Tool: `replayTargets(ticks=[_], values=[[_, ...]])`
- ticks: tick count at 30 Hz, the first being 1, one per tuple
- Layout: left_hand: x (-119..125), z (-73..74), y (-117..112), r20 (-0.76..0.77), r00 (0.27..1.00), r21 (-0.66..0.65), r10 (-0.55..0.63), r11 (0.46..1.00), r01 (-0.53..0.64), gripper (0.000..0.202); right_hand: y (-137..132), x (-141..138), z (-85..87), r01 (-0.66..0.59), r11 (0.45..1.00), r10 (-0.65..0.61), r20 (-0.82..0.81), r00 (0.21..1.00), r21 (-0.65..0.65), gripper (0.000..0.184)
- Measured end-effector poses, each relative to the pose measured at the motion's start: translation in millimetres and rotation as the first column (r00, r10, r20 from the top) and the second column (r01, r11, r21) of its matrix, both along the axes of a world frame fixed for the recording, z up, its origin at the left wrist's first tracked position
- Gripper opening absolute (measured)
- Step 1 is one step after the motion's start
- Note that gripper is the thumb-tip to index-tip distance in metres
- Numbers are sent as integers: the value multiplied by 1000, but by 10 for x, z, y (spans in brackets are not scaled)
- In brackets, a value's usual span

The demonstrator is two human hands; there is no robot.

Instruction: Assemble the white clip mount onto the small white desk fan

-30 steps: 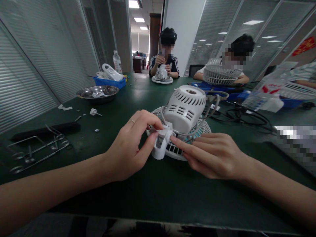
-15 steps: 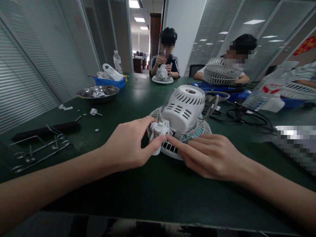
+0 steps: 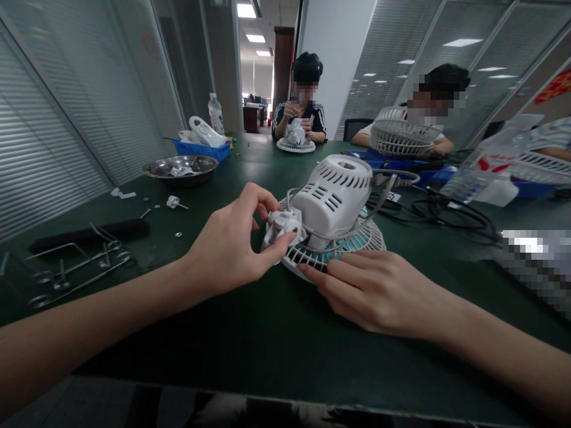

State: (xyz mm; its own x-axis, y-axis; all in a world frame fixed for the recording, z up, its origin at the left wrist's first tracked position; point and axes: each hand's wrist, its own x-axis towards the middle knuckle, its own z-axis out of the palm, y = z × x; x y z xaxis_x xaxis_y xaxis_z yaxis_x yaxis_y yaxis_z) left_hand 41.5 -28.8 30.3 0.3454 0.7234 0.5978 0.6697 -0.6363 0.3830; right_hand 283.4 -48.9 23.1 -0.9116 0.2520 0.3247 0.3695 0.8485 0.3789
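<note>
A small white fan lies face down on the green table: its motor housing [image 3: 333,196] stands on top of the round grille [image 3: 357,241]. My left hand [image 3: 229,246] pinches a white plastic hinge piece [image 3: 282,226] at the housing's near left side, thumb below and fingers above. My right hand [image 3: 379,291] lies flat with its fingers stretched out, the fingertips pressing the near rim of the grille. A grey cable [image 3: 392,178] leaves the housing to the right.
Wire brackets [image 3: 75,267] and a black bar [image 3: 89,233] lie at the left, with small screws and a white knob [image 3: 173,203] beyond. A steel bowl [image 3: 181,167] and blue bin [image 3: 203,147] stand farther back. Two other people handle fans across the table. Black cables [image 3: 441,214] lie right.
My left hand has turned the hinge piece upward and toward the housing. My right hand slid off that piece and down onto the grille rim.
</note>
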Motion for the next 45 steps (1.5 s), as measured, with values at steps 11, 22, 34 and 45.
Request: replayTargets(ticks=[11,22,34,45], values=[[7,79,15,12,998,-92,64,994,-62,40,8,-9,-2,4,1000,-4,28,1000,-5,31],[-93,38,224,-107,975,-194,195,958,-212,41,-69,-108,-42,-56,998,58,77,995,-33,23],[-79,2,248,-181,969,-208,167,957,-203,42,-72,-102,-41,-65,997,68,88,994,-41,24],[-91,-99,278,-150,978,-194,142,966,-170,54,-70,-102,-52,-67,997,71,87,994,-42,23]])
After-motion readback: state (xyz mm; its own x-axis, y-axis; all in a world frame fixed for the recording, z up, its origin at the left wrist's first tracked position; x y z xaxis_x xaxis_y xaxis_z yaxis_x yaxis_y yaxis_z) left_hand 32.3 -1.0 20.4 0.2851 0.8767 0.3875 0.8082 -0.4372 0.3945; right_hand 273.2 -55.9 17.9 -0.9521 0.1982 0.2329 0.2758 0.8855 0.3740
